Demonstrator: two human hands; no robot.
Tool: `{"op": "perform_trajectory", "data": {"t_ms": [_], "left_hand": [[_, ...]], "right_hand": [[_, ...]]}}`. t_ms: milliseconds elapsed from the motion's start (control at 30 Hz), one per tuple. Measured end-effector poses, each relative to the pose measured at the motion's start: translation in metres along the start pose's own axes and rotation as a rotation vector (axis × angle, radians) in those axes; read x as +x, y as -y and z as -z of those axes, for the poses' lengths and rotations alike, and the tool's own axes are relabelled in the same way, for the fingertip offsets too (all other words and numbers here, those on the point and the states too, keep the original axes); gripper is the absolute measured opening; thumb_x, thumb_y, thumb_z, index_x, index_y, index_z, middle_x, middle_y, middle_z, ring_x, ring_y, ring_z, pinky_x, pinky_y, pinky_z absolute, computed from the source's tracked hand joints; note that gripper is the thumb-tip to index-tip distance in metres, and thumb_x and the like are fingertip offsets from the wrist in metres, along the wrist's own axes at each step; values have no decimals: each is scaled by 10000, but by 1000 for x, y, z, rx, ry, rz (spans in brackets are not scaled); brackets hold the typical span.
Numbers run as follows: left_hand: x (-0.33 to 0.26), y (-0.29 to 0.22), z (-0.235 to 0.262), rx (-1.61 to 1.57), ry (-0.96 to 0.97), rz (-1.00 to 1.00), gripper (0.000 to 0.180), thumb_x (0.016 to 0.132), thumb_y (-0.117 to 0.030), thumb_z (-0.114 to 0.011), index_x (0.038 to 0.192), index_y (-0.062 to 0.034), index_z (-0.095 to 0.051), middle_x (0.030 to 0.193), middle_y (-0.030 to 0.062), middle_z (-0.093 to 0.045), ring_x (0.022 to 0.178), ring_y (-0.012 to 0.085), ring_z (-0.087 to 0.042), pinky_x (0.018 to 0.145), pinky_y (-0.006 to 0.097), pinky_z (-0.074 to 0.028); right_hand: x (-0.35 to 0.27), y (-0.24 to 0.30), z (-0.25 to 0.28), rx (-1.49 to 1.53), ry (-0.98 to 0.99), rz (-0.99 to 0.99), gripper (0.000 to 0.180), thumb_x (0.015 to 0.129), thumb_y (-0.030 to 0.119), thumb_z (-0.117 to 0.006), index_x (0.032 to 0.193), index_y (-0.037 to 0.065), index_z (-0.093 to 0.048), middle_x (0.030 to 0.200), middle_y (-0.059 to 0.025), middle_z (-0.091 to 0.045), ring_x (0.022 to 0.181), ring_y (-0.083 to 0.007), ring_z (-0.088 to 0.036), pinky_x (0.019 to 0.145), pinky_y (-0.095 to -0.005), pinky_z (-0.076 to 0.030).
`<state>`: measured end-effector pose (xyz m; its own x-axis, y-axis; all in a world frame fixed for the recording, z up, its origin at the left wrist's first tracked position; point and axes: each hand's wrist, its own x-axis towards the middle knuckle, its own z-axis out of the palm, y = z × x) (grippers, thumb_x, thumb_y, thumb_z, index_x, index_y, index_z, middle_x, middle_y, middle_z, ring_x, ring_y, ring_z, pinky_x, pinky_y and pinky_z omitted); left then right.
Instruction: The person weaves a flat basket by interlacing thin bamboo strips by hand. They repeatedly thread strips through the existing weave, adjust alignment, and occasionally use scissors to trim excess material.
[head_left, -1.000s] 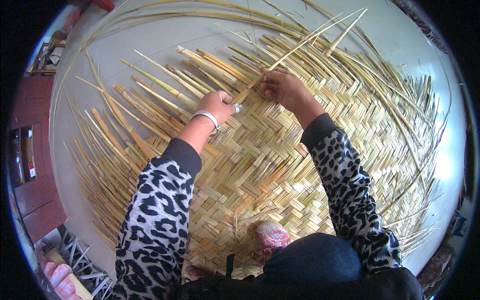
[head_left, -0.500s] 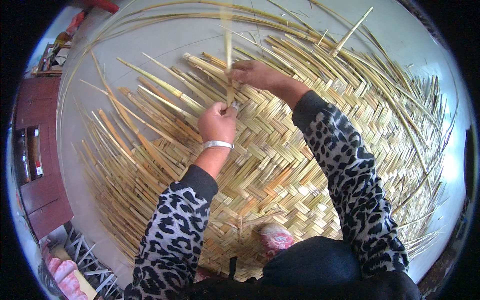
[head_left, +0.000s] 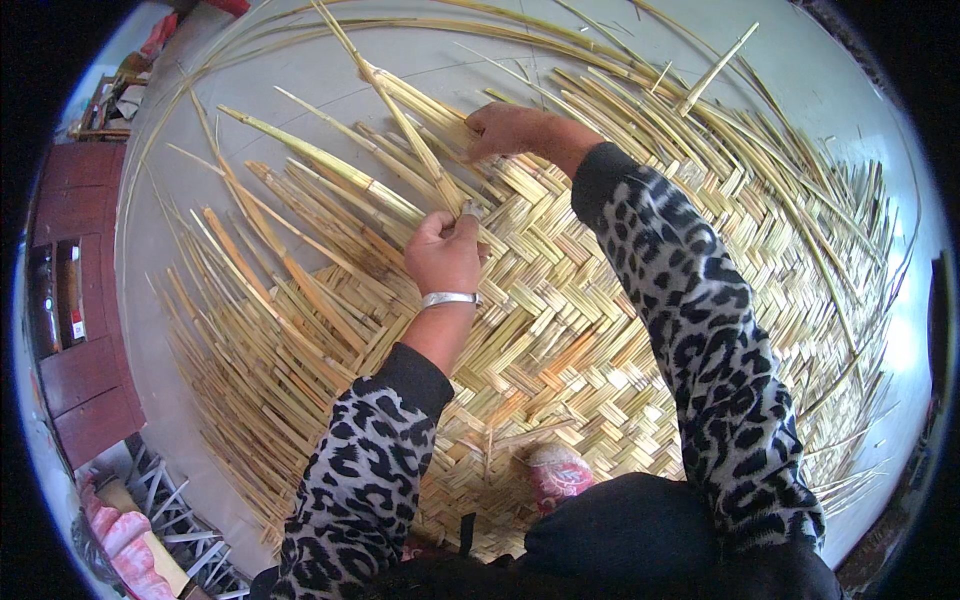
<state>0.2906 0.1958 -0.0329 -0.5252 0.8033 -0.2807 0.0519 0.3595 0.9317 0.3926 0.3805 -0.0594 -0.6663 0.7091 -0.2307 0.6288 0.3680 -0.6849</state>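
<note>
A woven mat (head_left: 560,290) is covering the grey floor (head_left: 262,78) beside a dark-red cabinet (head_left: 88,378); the left hand (head_left: 443,260) is pinching a strip (head_left: 425,155) at the mat's edge, the right hand (head_left: 505,130) is curling nearby, grip unclear

Floor (head_left: 300,75): smooth grey | left: dark-red panelled cabinet (head_left: 88,375) | light: white glare (head_left: 902,322), floor's right side

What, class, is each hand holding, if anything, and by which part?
The left hand pinches a long strip by its lower part, over the woven mat. The right hand is apart from this strip; whether it holds anything else cannot be told.
</note>
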Motion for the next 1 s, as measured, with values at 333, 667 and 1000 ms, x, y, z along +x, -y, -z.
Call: {"op": "perform_trajectory", "data": {"t_ms": [333, 667, 1000], "left_hand": [[-1, -1, 0, -94, -19, 61, 187, 838, -112, -673, 758, 27, -578, 589, 54, -578, 450, 124, -565, 389, 269, -434], [14, 8, -8, -137, -41, 123, 182, 844, -140, -696, 805, -7, -578, 651, 43, -571, 483, 124, -572, 427, 259, -461], [35, 33, -11, 253, 87, -115, 130, 846, -117, -676, 851, -2, -617, 654, 16, -577, 494, 104, -571, 435, 249, -461]], "right_hand": [[1, 1, -19, -173, 91, -71, 474, 609, 265, -749, 984, -14, -673, 935, -220, -680, 852, -343, -665, 750, -428, -520], [-32, -16, -19, 468, 8, -56, 530, 693, 354, -796, 1078, 12, -670, 964, -104, -704, 844, -213, -631, 796, -352, -490], [-60, -10, -17, 891, 36, -5, 300, 819, 246, -743, 996, 13, -678, 896, -49, -690, 818, -146, -602, 785, -304, -476]]}}
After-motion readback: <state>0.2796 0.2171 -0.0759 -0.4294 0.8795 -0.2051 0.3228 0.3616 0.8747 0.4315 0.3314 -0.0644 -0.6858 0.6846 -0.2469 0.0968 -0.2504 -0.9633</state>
